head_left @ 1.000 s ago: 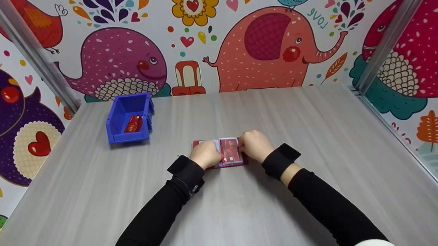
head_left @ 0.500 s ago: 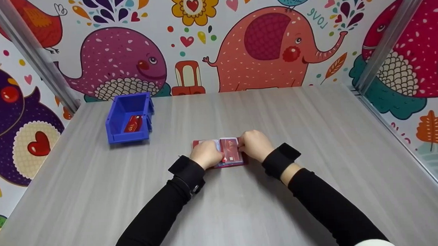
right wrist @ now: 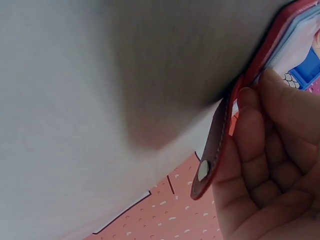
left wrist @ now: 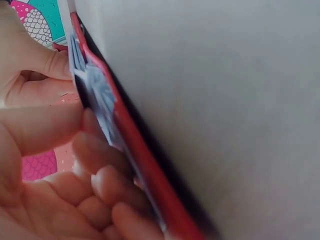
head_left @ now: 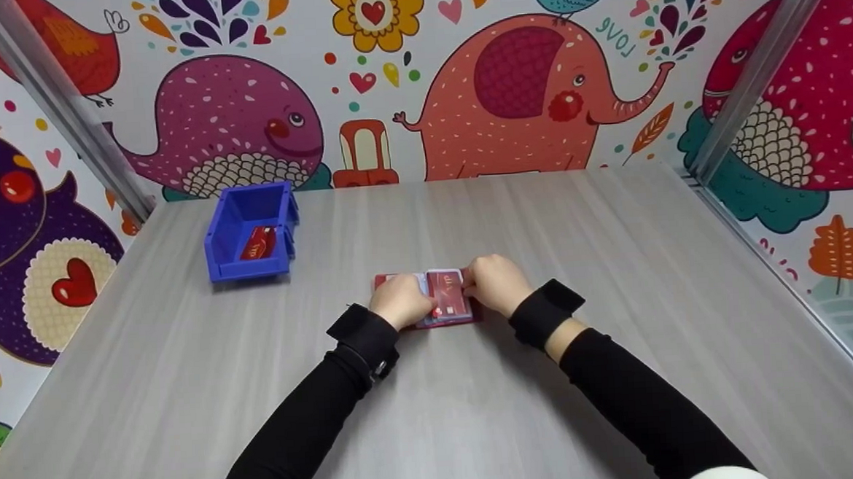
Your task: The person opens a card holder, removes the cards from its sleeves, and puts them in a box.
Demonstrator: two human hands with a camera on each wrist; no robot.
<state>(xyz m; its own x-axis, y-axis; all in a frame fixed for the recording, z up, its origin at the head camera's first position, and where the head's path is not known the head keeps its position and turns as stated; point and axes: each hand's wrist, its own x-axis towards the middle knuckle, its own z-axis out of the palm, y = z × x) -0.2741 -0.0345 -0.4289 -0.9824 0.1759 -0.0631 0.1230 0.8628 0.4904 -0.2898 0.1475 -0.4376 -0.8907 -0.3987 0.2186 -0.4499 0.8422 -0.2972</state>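
Observation:
A red card holder (left wrist: pixel 137 150) with pale plastic sleeves lies spread on the table in front of me. Through one of its sleeves, on the right half, a red card (head_left: pixel 449 288) with "VIP" lettering shows. My left hand (head_left: pixel 400 301) covers most of the left half, its thumb at the card's edge and its fingers curled against the holder. At the right edge, my right hand (head_left: pixel 500 285) pinches the holder between thumb and forefinger. In the right wrist view a strap (right wrist: pixel 215 145) with a metal snap sticks out beside the curled fingers.
At the back left of the table (head_left: pixel 579 224) stands a blue bin (head_left: pixel 249 268). Another red card (head_left: pixel 259 242) lies inside it. Printed walls with cartoon animals close off the back and both sides, with metal posts (head_left: pixel 761 79) at the corners.

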